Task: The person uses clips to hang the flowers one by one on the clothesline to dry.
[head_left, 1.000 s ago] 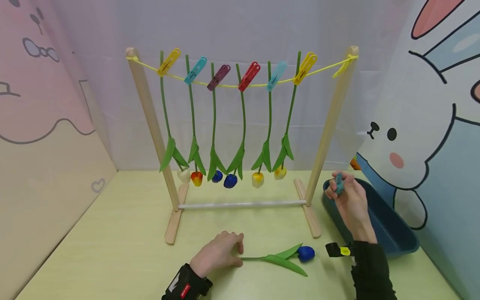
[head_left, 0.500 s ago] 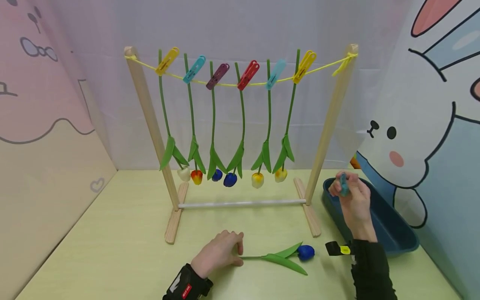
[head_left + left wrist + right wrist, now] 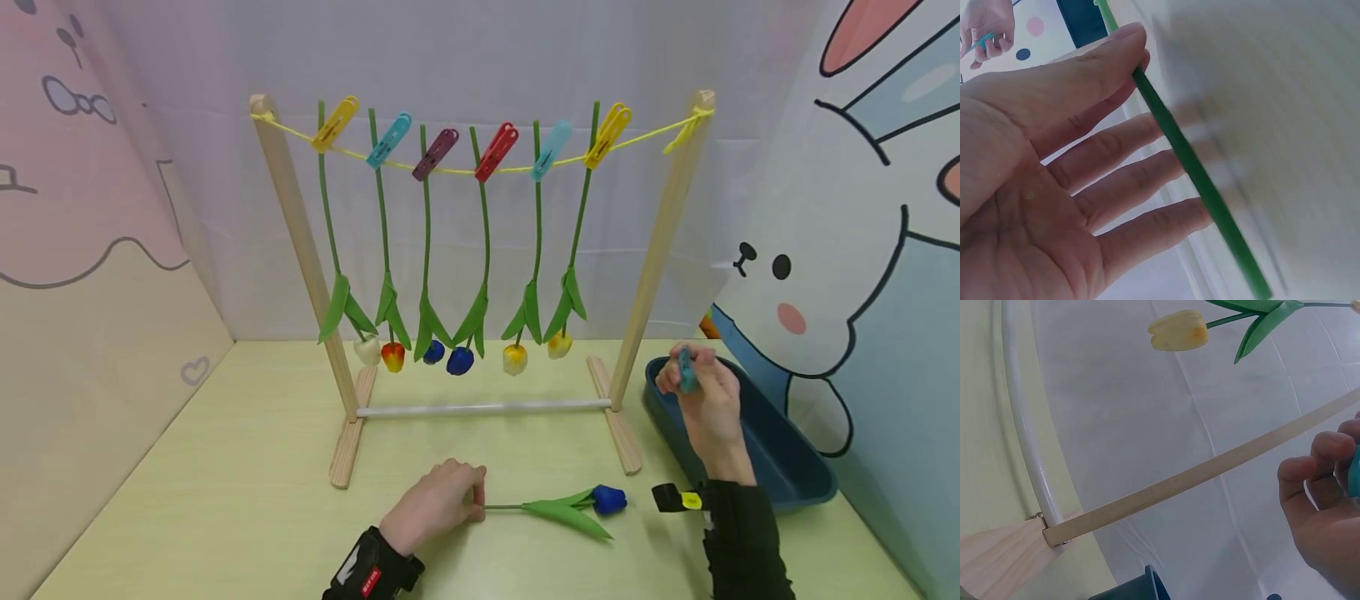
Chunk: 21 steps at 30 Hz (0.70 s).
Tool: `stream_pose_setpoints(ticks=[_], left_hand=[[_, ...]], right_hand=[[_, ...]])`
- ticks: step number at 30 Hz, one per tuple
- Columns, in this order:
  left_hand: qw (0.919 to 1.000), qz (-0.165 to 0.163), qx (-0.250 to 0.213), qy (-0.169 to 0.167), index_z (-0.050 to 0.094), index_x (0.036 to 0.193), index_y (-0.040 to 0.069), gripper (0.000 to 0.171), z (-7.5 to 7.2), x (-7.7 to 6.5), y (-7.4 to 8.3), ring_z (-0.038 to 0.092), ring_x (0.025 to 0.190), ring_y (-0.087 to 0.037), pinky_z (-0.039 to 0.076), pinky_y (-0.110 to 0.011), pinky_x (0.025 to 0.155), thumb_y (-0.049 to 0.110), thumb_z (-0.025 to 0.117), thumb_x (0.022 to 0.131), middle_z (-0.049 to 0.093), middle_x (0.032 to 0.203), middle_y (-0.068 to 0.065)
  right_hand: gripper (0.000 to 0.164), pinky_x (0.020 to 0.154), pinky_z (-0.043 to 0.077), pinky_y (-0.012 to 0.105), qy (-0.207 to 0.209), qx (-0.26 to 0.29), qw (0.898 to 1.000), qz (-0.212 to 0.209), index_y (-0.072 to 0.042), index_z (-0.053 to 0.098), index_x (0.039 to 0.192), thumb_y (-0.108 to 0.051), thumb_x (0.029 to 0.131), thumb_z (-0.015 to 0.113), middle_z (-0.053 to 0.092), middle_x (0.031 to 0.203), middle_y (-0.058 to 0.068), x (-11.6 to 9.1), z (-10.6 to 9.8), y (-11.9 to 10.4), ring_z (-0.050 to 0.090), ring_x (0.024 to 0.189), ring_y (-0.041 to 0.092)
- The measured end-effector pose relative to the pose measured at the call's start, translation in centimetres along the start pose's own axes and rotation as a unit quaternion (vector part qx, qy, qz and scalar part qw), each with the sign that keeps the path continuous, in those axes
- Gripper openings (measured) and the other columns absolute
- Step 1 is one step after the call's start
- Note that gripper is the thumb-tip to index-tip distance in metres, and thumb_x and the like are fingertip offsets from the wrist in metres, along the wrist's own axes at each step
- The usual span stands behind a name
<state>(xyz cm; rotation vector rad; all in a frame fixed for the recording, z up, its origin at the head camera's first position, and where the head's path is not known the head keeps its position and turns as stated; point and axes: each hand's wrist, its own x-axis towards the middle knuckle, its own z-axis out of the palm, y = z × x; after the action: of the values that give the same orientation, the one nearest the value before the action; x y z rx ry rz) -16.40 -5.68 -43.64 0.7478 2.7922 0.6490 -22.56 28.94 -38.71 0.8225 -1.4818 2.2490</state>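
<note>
My left hand (image 3: 435, 507) pinches the stem of a blue artificial tulip (image 3: 609, 500) between thumb and index finger. The flower lies low over the table, its head pointing right. In the left wrist view the green stem (image 3: 1191, 162) crosses in front of the other fingers, which are spread. My right hand (image 3: 708, 408), raised over the dark blue bin (image 3: 813, 492), holds a teal clothespin (image 3: 687, 371) in curled fingers. At the right edge of the right wrist view only part of that clothespin (image 3: 1355, 475) shows.
A wooden rack (image 3: 648, 275) stands behind my hands, a yellow cord (image 3: 652, 143) strung between its posts. Several tulips hang head down from it by coloured clothespins, such as a red clothespin (image 3: 497, 152). A white bar (image 3: 480, 409) joins the rack's feet.
My left thumb and finger have closed on the stem, and the tulip has shifted slightly up and turned a little. My right hand has moved slightly right with the clothespin, which now stands more upright.
</note>
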Motion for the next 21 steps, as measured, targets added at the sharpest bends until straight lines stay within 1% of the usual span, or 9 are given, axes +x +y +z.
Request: stream_pose_setpoints(ticks=[3,5,6,8,10,12,16,19,21], left_hand=[[0.9995,0.005,0.018,0.025,0.069,0.078,0.018,0.014,-0.16,-0.07,0.03,0.055,0.073,-0.006,0.045,-0.026,0.062,0.015,0.081,0.083,0.069,0.083,0.005],[0.9962,0.022,0.057,0.063,0.070,0.077,0.018,0.013,-0.22,-0.05,0.03,0.056,0.078,-0.008,0.047,-0.027,0.063,0.016,0.082,0.083,0.069,0.086,0.005],[0.9925,0.031,0.079,0.088,0.071,0.077,0.018,0.013,-0.23,0.00,0.04,0.055,0.080,-0.009,0.046,-0.027,0.065,0.017,0.082,0.083,0.067,0.086,0.006],[0.9799,0.052,0.128,0.144,0.072,0.076,0.019,0.012,-0.23,0.14,0.03,0.051,0.080,-0.010,0.045,-0.025,0.067,0.020,0.084,0.081,0.063,0.083,0.007],[0.9629,0.070,0.173,0.195,0.073,0.076,0.021,0.012,-0.25,0.26,0.04,0.046,0.078,-0.010,0.041,-0.023,0.070,0.024,0.084,0.080,0.058,0.081,0.008],[0.9490,0.080,0.200,0.230,0.075,0.077,0.023,0.010,-0.28,0.36,0.06,0.043,0.074,-0.010,0.037,-0.022,0.070,0.027,0.084,0.079,0.057,0.077,0.010],[0.9282,0.095,0.244,0.264,0.077,0.081,0.025,0.007,-0.29,0.52,0.06,0.049,0.069,-0.009,0.037,-0.023,0.070,0.030,0.082,0.080,0.066,0.073,0.014],[0.9161,0.098,0.266,0.283,0.076,0.082,0.026,0.007,-0.25,0.59,0.02,0.054,0.066,-0.009,0.041,-0.025,0.071,0.032,0.081,0.082,0.071,0.072,0.015],[0.9086,0.099,0.276,0.297,0.075,0.081,0.026,0.009,-0.18,0.62,-0.07,0.053,0.062,-0.009,0.042,-0.026,0.071,0.032,0.082,0.082,0.071,0.069,0.015]], right_hand=[[0.037,0.068,0.037,0.032,-0.003,-0.001,1.000,0.002,-0.003,0.062,0.109,-0.019,0.111,0.029,0.051,0.077,0.004,0.02,-0.08,0.01,0.046,0.072,0.020],[0.037,0.068,0.037,0.032,-0.003,-0.004,1.000,0.004,-0.003,0.062,0.109,-0.020,0.111,0.029,0.050,0.077,0.004,0.06,-0.15,0.03,0.046,0.072,0.020],[0.037,0.068,0.038,0.031,-0.002,-0.005,1.000,0.004,-0.003,0.062,0.109,-0.020,0.111,0.029,0.050,0.076,0.004,0.07,-0.19,0.04,0.047,0.072,0.020],[0.038,0.068,0.038,0.031,-0.003,-0.004,1.000,0.005,-0.002,0.062,0.109,-0.020,0.111,0.029,0.051,0.077,0.004,0.07,-0.25,0.01,0.047,0.072,0.020],[0.037,0.069,0.039,0.030,-0.002,-0.003,1.000,0.004,-0.002,0.062,0.110,-0.019,0.111,0.029,0.051,0.077,0.004,0.06,-0.28,-0.04,0.047,0.072,0.020],[0.037,0.069,0.039,0.030,-0.004,0.000,1.000,0.003,-0.002,0.062,0.111,-0.019,0.111,0.029,0.052,0.079,0.004,0.07,-0.31,-0.08,0.047,0.073,0.020],[0.036,0.068,0.038,0.031,-0.003,-0.004,1.000,0.004,-0.002,0.061,0.110,-0.019,0.111,0.029,0.051,0.077,0.004,0.07,-0.35,-0.06,0.045,0.071,0.020],[0.035,0.067,0.036,0.032,-0.002,-0.003,1.000,0.005,-0.002,0.060,0.108,-0.020,0.111,0.029,0.051,0.075,0.003,0.05,-0.40,-0.01,0.042,0.069,0.021],[0.035,0.066,0.035,0.033,-0.002,0.001,1.000,0.006,-0.002,0.060,0.108,-0.020,0.111,0.029,0.051,0.075,0.003,0.03,-0.44,0.01,0.042,0.069,0.021]])
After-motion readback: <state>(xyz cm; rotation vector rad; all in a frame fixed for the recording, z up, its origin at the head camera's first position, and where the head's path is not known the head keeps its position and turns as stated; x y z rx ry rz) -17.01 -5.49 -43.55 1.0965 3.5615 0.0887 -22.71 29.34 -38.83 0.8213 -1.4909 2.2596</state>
